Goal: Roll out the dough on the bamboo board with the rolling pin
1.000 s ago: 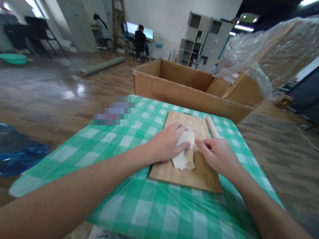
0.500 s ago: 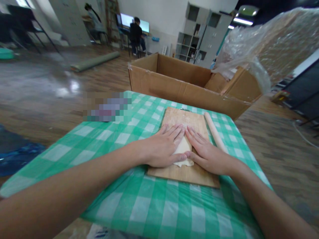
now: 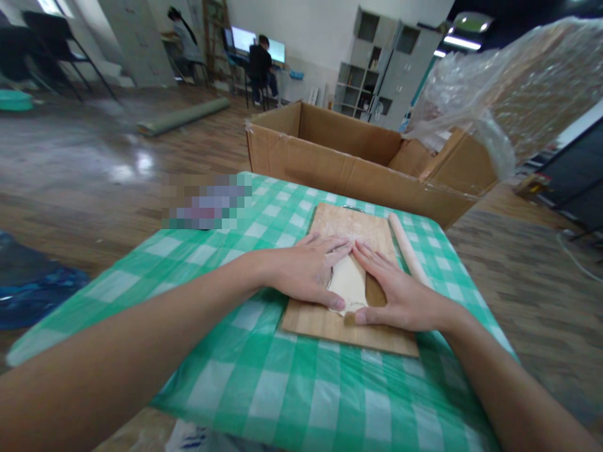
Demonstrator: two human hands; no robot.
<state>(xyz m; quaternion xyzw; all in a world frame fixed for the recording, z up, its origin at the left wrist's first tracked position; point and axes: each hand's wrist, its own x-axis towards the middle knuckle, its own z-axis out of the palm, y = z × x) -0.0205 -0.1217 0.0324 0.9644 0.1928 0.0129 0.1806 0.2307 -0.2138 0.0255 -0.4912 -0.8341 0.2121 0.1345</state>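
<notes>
A flat piece of pale dough [image 3: 349,282] lies on a wooden cutting board [image 3: 348,333]. My left hand [image 3: 313,270] rests on the dough's left side with its fingers stretched out and thumb near the lower edge. Against the right side lies my right hand [image 3: 400,290], fingers extended and thumb apart, by the bottom corner of the dough. The fingertips of both hands come close together near the dough's far end, hiding part of it. To the right of the board is a wooden rolling pin [image 3: 407,250], touched by neither hand.
A green-and-white checked tablecloth [image 3: 264,383] covers the table. Behind it stands a large open cardboard box [image 3: 339,163] with plastic wrap [image 3: 527,88] at its right. A blurred-out item [image 3: 205,207] sits at the table's left edge. Two people sit in the background.
My thumbs have moved apart, the left one to the left and the right one downward, so more of the dough shows between my hands. The rolling pin stays in place.
</notes>
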